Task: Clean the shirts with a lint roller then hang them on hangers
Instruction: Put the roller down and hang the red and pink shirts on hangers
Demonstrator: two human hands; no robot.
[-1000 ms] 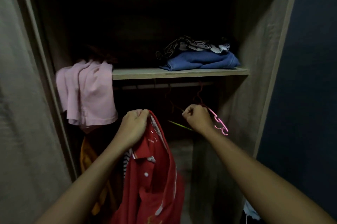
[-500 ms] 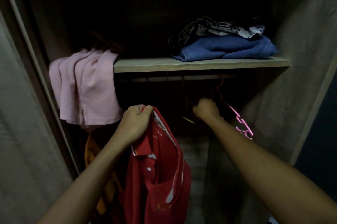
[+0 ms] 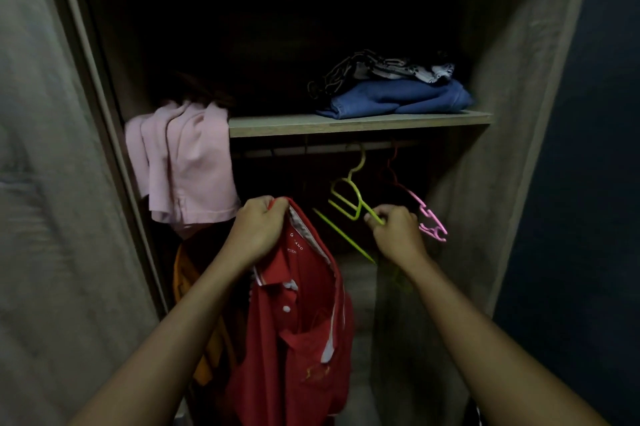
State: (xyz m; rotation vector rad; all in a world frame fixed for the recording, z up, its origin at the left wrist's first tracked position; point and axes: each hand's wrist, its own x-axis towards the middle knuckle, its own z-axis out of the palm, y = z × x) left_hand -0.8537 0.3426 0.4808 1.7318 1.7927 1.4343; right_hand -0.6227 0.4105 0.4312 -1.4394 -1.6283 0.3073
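Note:
I stand at an open, dim wardrobe. My left hand grips a red polo shirt by its collar, and the shirt hangs down from my fist. My right hand pinches the arm of a yellow-green hanger, whose hook sits on the rail under the shelf. A pink hanger hangs just right of my right hand. No lint roller is in view.
A pink shirt drapes over the left end of the shelf. Folded blue jeans with a black-and-white garment on top lie on the shelf. An orange garment hangs low on the left. Wardrobe walls close in on both sides.
My right hand has drawn the yellow-green hanger forward into plain sight and now pinches its arm. My left hand keeps its hold on the red shirt in about the same place.

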